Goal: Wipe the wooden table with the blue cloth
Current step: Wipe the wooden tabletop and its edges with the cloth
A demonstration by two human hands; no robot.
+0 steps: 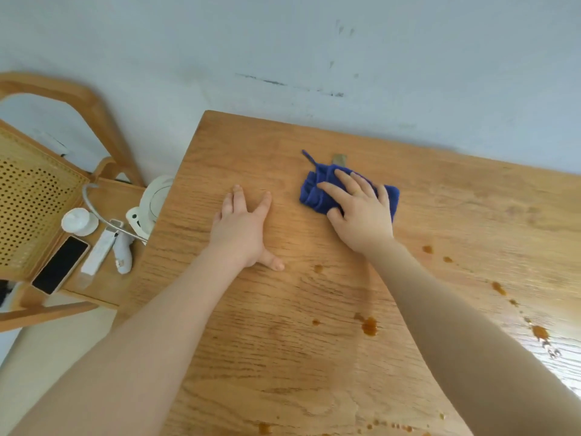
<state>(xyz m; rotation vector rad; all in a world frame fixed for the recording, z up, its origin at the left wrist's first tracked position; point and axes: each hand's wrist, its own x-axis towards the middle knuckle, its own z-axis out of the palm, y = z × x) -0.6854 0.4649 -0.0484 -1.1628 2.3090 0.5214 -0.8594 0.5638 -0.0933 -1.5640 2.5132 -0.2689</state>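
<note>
The wooden table (314, 357) fills the middle and right of the head view. A crumpled blue cloth (312, 195) lies near the table's far edge, and my right hand (361, 209) presses down on it with the fingers spread over the fabric. My left hand (243, 229) lies flat on the bare wood to the left of the cloth, fingers apart, holding nothing. Brown sauce-like drops (369, 325) dot the table closer to me and along the right side (539, 332). A small grey smear (339, 158) shows just beyond the cloth.
A wooden chair (41, 184) with a cane back stands left of the table. On its seat lie a phone (61, 264), a white lidded jar (77, 220), white controllers (122, 250) and a white headset (155, 199). A pale wall runs behind the table.
</note>
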